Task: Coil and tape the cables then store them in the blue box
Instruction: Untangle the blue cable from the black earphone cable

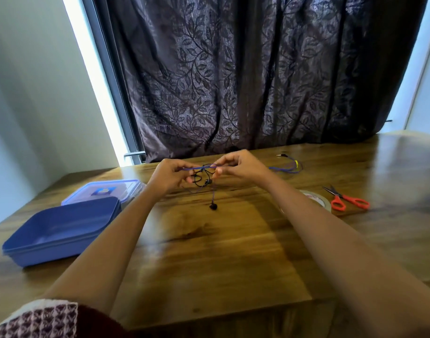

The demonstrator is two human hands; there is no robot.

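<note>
The wooden surface [233,252] carries everything within my reach. The blue box [60,230] stands open at my left with its lid [104,190] just behind it, I think so that a finished coil can drop straight in. My arms stretch forward and meet over the middle, both lifted off the wood. My left hand [170,175] and right hand [238,165] each pinch the earphone cable [201,174] with curled fingers. A blue strand is pulled taut between them and dark loops hang below, and that tension probably keeps the loops in order. The tape [318,200] and scissors [348,200] lie by my right forearm, handy for binding. A second cable [289,167], banded in yellow, lies apart at the far right. One earbud [213,206] dangles low. I cannot tell whether it touches the wood.
</note>
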